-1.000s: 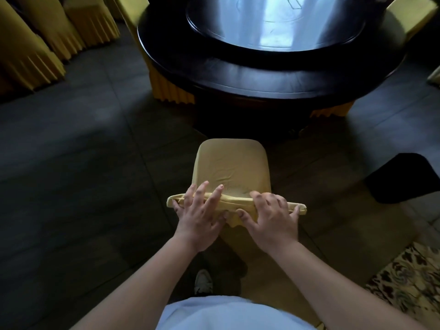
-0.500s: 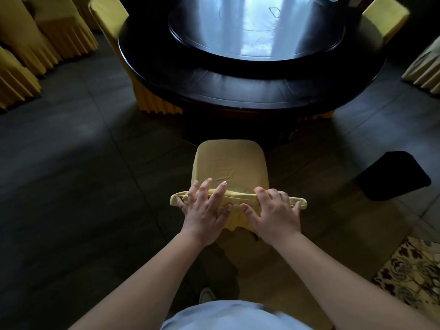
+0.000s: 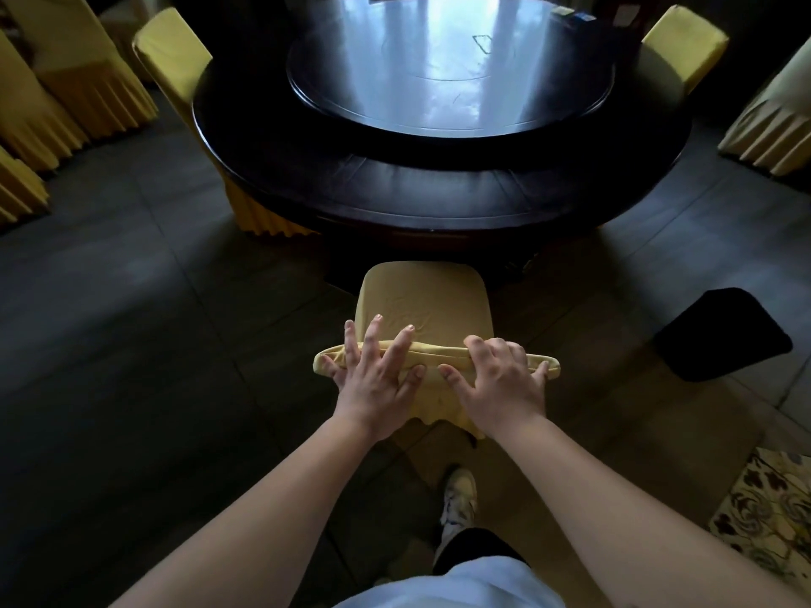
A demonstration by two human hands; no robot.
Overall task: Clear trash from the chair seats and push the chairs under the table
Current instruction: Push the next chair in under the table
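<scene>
A yellow-covered chair [image 3: 423, 296] stands right in front of me, its seat pointing at the round dark table [image 3: 439, 204]. The seat's front edge lies just short of the table rim, and no trash shows on the seat. My left hand [image 3: 377, 379] presses on the top of the backrest with straight, spread fingers. My right hand [image 3: 500, 383] holds the same top edge farther right, its fingers bent over it.
Another yellow chair [image 3: 175, 59] is tucked in at the table's left and one [image 3: 684, 41] at its far right. More covered chairs [image 3: 66, 103] stand at the left wall. A black bin [image 3: 724, 335] sits on the floor to the right, a patterned carpet [image 3: 772, 511] beyond it.
The chair has slid forward toward the table with both hands on its backrest, and I have stepped after it. The table now looms closer.
</scene>
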